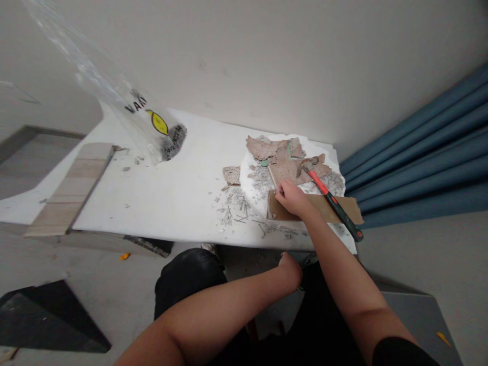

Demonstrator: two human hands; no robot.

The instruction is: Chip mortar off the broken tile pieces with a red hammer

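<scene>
The right hand (pixel 292 197) has its fingers curled together over the left end of a cardboard strip (pixel 322 204); whether they pinch anything, I can't tell. The left hand (pixel 292 269) is below them, its fingers hidden. Right of the right fingers lies a hammer (pixel 332 201), its handle reaching the table (pixel 171 203) edge: a forearm knock could drop it. Loose nails (pixel 243 205) leftward could prick a careless sweep.

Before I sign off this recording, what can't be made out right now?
All in the head view:
- Bare left hand: palm side, hidden by the hand itself.
- Bare right hand: inside of its curl, hidden likewise.
- Clear plastic bag with yellow print: top cut off by upper edge; lower lettering blurred.
- Blue pleated curtain: cut off by right edge.
</scene>
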